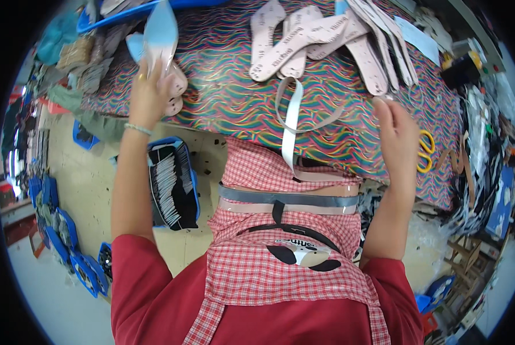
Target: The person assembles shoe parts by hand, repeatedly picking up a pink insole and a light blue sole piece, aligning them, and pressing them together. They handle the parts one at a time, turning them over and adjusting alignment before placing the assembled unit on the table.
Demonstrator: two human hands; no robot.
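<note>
Blue sole (pixel 158 35) is gripped by left hand (pixel 148 95) over tabletop (pixel 223 98); right hand (pixel 398 135), fingers loosely spread and empty, is held near insoles (pixel 303 37). Picking judged underway.

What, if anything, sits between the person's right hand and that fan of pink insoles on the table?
Nothing visible does. The right hand reaches over the patterned table, fingertips at the edge of the pink insoles. The pale straps lie to its left and the yellow scissors to its right, both off the line.
</note>
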